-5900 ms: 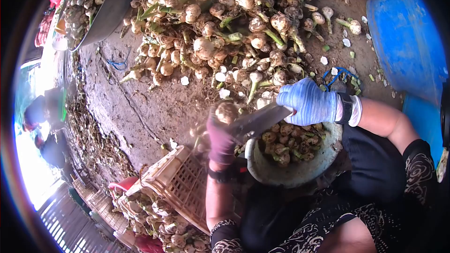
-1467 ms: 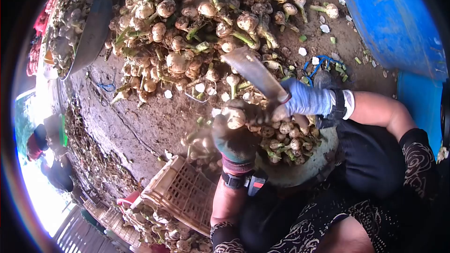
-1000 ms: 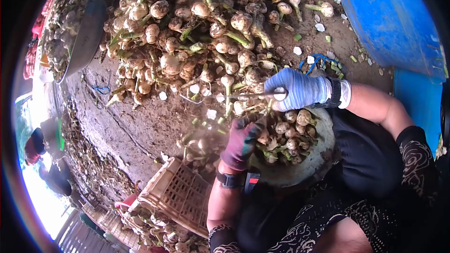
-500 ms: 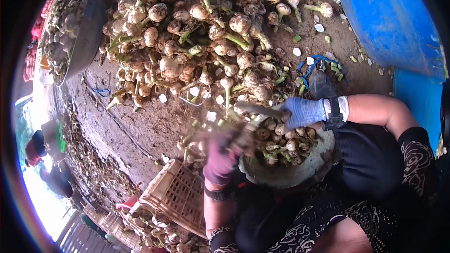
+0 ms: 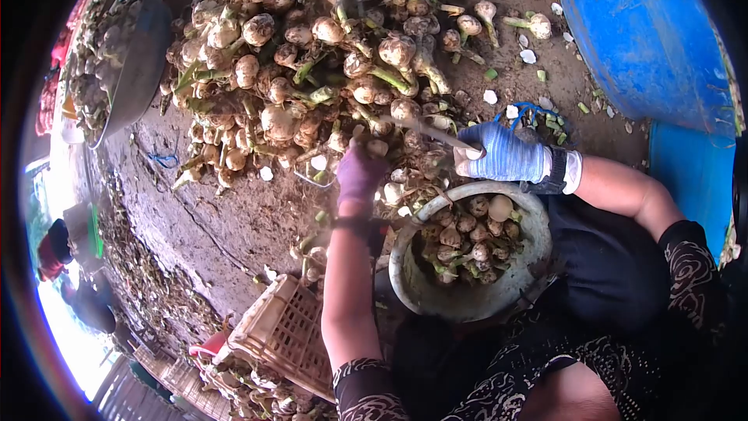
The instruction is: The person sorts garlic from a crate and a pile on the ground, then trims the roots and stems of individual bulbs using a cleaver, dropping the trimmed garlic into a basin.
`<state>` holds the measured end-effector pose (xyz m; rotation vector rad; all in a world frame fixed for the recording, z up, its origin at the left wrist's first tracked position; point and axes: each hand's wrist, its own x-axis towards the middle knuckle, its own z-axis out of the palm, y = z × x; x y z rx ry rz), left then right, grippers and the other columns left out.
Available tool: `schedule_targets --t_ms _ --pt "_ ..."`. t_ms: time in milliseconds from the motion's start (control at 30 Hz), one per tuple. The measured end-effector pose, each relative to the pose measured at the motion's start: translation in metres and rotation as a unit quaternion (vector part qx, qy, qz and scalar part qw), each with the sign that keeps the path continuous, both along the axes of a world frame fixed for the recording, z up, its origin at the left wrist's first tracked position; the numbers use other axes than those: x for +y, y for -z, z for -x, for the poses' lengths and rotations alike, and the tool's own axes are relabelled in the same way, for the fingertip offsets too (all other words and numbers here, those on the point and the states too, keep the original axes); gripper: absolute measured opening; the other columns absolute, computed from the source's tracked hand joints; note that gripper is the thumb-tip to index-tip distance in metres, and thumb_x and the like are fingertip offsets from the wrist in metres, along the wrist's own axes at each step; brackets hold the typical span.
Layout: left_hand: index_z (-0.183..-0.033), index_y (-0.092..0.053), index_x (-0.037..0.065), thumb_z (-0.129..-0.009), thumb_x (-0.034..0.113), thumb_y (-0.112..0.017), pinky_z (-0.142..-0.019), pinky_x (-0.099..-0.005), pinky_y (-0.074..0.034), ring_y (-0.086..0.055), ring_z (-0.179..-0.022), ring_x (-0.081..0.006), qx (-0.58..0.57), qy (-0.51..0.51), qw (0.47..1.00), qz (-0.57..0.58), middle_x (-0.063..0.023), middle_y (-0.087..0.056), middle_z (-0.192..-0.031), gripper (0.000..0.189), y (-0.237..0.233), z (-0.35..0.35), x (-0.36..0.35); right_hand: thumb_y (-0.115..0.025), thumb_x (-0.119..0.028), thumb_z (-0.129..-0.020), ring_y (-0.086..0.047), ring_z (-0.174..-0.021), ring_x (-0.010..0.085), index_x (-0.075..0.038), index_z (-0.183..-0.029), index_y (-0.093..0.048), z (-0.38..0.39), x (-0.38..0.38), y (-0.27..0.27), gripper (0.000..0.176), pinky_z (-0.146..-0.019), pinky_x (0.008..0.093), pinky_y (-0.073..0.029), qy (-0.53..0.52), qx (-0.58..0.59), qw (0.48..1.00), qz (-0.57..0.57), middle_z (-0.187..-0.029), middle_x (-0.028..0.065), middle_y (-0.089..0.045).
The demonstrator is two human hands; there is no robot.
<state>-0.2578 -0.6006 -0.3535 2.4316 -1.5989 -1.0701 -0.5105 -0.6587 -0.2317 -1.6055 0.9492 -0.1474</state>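
My left hand, in a purple glove, reaches to the near edge of a large pile of muddy bulbs. Its fingers are bent around a bulb's stem. In a blue-and-white glove, my right hand grips a knife, whose blade points left over the pile toward my left hand. Just below both hands, a round grey basin holds several trimmed bulbs with short green stems.
Blue tubs stand at the upper right. A plastic crate sits at the lower left, beside cut stalks. A bucket full of bulbs is at the upper left. Blue string and scraps lie on the ground.
My left hand has moved from beside the basin up to the pile, leaving the basin in fuller view. My right hand has shifted slightly up with the knife.
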Motion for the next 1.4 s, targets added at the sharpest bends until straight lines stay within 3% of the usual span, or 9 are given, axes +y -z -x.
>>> schedule_targets --t_ms 200,233,267,333,667,800,1133,1200,1400 --pt "-0.114 -0.054 0.000 -0.085 0.019 -0.064 -0.059 -0.0216 -0.052 -0.063 -0.072 -0.0107 0.409 -0.175 0.877 0.184 -0.0124 -0.067 -0.095 0.036 -0.031 -0.001 0.049 -0.064 -0.019 -0.067 -0.061 -0.068 0.0340 -0.008 -0.079 -0.060 -0.018 -0.009 -0.014 0.016 -0.060 0.0433 -0.047 -0.169 0.050 0.947 0.268 -0.069 0.0117 -0.059" --pt "-0.118 -0.051 -0.003 -0.083 0.027 -0.068 -0.057 -0.0153 -0.052 -0.064 -0.066 -0.0076 0.573 -0.494 0.650 0.072 -0.0141 -0.068 -0.093 0.049 -0.075 0.018 0.052 -0.064 -0.017 -0.063 -0.061 -0.069 0.0335 -0.009 -0.080 -0.059 -0.024 -0.008 -0.024 0.019 -0.060 0.0437 -0.048 -0.196 0.066 0.940 0.272 -0.071 0.0116 -0.058" --pt "-0.125 -0.043 -0.004 -0.088 0.040 -0.059 -0.072 -0.0283 -0.058 -0.068 -0.079 -0.0173 0.460 -0.252 0.843 0.122 -0.0175 -0.068 -0.092 0.060 -0.072 0.017 0.051 -0.064 -0.017 -0.063 -0.061 -0.069 0.0335 -0.009 -0.080 -0.059 -0.029 -0.007 -0.029 0.019 -0.060 0.0437 -0.048 -0.196 0.066 0.940 0.272 -0.071 0.0116 -0.058" --pt "-0.133 -0.034 -0.007 -0.089 0.049 -0.050 -0.099 -0.0407 -0.045 -0.057 -0.112 -0.0285 0.769 0.090 0.601 0.196 -0.0261 -0.059 -0.115 0.073 -0.076 -0.013 0.046 -0.066 -0.019 -0.063 -0.061 -0.068 0.0325 -0.009 -0.080 -0.059 -0.035 -0.004 -0.033 0.021 -0.059 0.0426 -0.048 -0.241 0.065 0.925 0.287 -0.073 0.0113 -0.060" --pt "-0.124 -0.038 -0.001 -0.086 0.030 -0.065 -0.068 -0.0281 -0.053 -0.064 -0.081 -0.0168 0.759 -0.504 0.400 -0.100 -0.0116 -0.064 -0.102 0.056 -0.142 0.050 0.075 -0.069 -0.026 -0.061 -0.061 -0.069 0.0313 -0.009 -0.083 -0.061 -0.029 0.007 -0.018 0.029 -0.059 0.0426 -0.048 -0.245 -0.013 0.917 0.313 -0.076 0.0090 -0.060" --pt "-0.101 -0.063 0.001 -0.089 0.030 -0.061 -0.053 -0.0250 -0.047 -0.060 -0.062 -0.0080 0.439 -0.011 0.889 0.131 -0.0031 -0.067 -0.081 0.031 -0.113 0.041 0.086 -0.070 -0.030 -0.060 -0.061 -0.069 0.0309 -0.010 -0.081 -0.062 -0.020 -0.001 -0.005 0.030 -0.060 0.0430 -0.047 -0.257 0.044 0.921 0.289 -0.076 0.0089 -0.059" --pt "-0.098 -0.059 0.003 -0.073 0.026 -0.077 -0.059 -0.0263 -0.051 -0.062 -0.068 -0.0140 0.401 -0.004 0.887 0.230 -0.0063 -0.064 -0.080 0.039 -0.123 0.022 0.096 -0.060 -0.021 -0.071 -0.063 -0.066 0.0341 -0.008 -0.082 -0.066 0.003 -0.026 0.000 0.018 -0.062 0.0407 -0.050 -0.134 0.215 0.953 0.166 -0.067 0.0139 -0.063" --pt "-0.094 -0.060 0.005 -0.082 0.044 -0.065 -0.050 -0.0229 -0.040 -0.054 -0.059 -0.0098 0.647 -0.422 0.633 0.048 -0.0008 -0.057 -0.069 0.042 -0.127 0.028 0.084 -0.068 -0.024 -0.070 -0.061 -0.059 0.0204 -0.003 -0.080 -0.062 -0.005 -0.016 -0.005 0.023 -0.061 0.0348 -0.049 -0.025 0.079 0.992 0.093 -0.063 0.0095 -0.061" --pt "-0.117 -0.057 0.004 -0.097 0.015 -0.045 -0.097 -0.0453 -0.048 -0.059 -0.108 -0.0279 0.803 -0.369 0.396 0.247 -0.0148 -0.059 -0.116 0.025 -0.147 0.058 0.077 -0.082 -0.021 -0.067 -0.057 -0.068 0.0088 -0.002 -0.082 -0.060 -0.036 0.032 -0.033 0.033 -0.062 0.0273 -0.048 0.063 -0.114 0.974 -0.183 -0.069 0.0014 -0.060"
